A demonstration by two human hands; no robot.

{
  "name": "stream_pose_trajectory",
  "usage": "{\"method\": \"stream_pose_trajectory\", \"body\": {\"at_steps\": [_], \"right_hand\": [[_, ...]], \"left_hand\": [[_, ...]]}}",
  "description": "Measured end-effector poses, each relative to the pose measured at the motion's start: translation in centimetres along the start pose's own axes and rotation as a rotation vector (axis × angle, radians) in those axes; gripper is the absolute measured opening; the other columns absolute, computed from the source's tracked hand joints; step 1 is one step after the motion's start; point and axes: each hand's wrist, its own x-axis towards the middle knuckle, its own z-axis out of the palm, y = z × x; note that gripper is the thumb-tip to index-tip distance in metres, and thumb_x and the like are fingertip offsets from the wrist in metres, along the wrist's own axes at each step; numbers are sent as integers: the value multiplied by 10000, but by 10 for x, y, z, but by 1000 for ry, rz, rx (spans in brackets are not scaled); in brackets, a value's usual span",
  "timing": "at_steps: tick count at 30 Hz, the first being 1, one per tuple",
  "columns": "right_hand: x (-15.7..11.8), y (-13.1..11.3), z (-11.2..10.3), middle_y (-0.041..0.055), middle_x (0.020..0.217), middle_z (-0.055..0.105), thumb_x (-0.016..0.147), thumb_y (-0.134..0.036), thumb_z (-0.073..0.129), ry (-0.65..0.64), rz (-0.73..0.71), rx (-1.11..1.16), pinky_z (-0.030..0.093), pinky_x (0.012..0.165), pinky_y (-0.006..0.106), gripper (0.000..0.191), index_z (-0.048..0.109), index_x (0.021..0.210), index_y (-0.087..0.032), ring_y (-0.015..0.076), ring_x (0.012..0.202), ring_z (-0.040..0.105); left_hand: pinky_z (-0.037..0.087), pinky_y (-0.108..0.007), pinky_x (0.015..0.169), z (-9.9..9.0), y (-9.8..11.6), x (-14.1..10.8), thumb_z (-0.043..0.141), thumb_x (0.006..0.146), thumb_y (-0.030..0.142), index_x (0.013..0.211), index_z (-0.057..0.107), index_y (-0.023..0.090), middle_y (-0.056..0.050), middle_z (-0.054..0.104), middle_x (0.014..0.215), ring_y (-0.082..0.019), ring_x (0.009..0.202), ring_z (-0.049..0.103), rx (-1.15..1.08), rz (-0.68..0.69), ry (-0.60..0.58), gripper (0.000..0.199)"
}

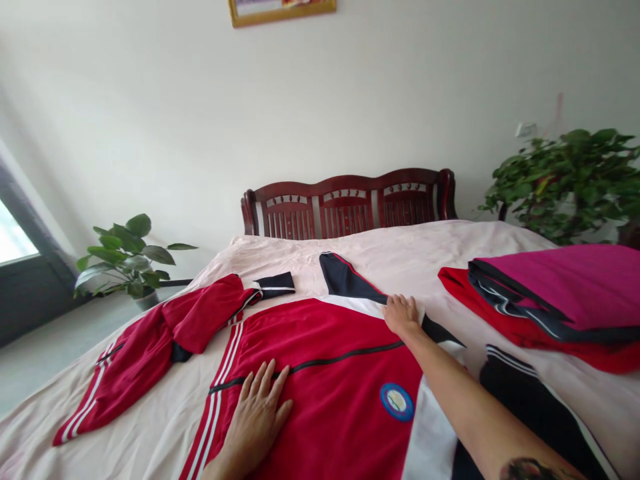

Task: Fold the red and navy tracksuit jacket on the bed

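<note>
A red track jacket (345,393) with white and navy panels, a dark zip and a round blue badge (397,401) is spread on the bed, its collar side to the right. My left hand (257,413) rests flat near its striped hem, just below the zip, fingers stretched out. Up by the white shoulder panel, close to the collar, my right hand (401,313) has its fingers curled onto the cloth; the fingertips are partly hidden. One navy sleeve (347,277) points away from me, the other dark sleeve (530,407) lies under and beyond my right forearm.
Another red jacket (170,333) lies crumpled at the left. Folded clothes in magenta, navy and red (565,287) are stacked at the right. Behind the pink bed sheet (400,250) stands a dark wooden headboard (345,203). Potted plants (133,253) flank the bed.
</note>
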Motion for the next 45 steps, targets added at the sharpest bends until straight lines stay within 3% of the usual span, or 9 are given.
{"method": "stream_pose_trajectory", "body": {"at_steps": [5,8,10,13,17,22,34,40,45], "right_hand": [[-21,-30,-10,106,1331,563,961,-380,578,58,-84,14,496,972,479,378,567,1287,-190,242,1145,582],[-41,-63,-8,140,1492,458,1010,-351,435,65,-176,39,275,1162,493,433,507,1396,-169,264,1379,402],[-55,-88,-4,131,1547,402,1021,-363,344,43,-252,65,180,1202,445,497,455,1455,-148,243,1451,300],[-72,-124,4,69,1590,344,1015,-460,287,-1,-362,104,169,1206,417,570,384,1512,-200,218,1478,250],[-83,-149,17,42,1624,262,991,-559,246,-117,-424,154,118,1208,478,637,330,1542,-249,249,1502,178],[-84,-151,26,88,1642,187,983,-564,221,-138,-349,144,56,1203,521,694,268,1566,-190,289,1513,114],[-91,-154,22,213,1630,120,979,-595,189,-133,-132,114,2,1190,535,785,194,1573,-81,351,1509,77],[-97,-145,25,191,1636,107,978,-613,164,-141,-140,107,-15,1192,516,789,182,1578,-102,324,1515,66],[-109,-129,30,156,1641,129,981,-591,201,-110,-149,114,-10,1196,508,739,229,1574,-152,310,1518,61]], "left_hand": [[242,-518,1201,0,2,0,422,965,468,1507,384,324,-88,371,1589,-277,1482,290,-17,-3,18,562],[260,-492,1196,-2,4,0,432,960,450,1485,436,299,-94,417,1564,-274,1461,336,-43,-5,43,546],[297,-469,1178,-4,6,1,440,955,443,1455,482,284,-89,477,1517,-271,1416,400,-72,-8,68,526],[358,-445,1129,-8,7,1,455,943,428,1402,536,276,-82,551,1416,-265,1322,480,-122,-20,93,490],[378,-434,1094,-13,7,1,475,929,415,1352,564,280,-74,572,1333,-259,1254,505,-172,-10,96,453],[395,-406,1053,-19,7,2,483,919,399,1294,591,270,-72,577,1273,-251,1196,513,-210,-21,88,410],[407,-395,1024,-22,5,0,460,941,359,1252,593,260,-65,574,1243,-237,1173,517,-278,-4,128,353],[411,-391,1044,-18,6,-1,459,942,351,1273,596,262,-64,577,1294,-230,1206,524,-236,-17,146,369],[289,-478,1163,-4,6,3,468,931,352,1405,541,248,-117,499,1474,-297,1407,393,1,-114,209,491]]}}
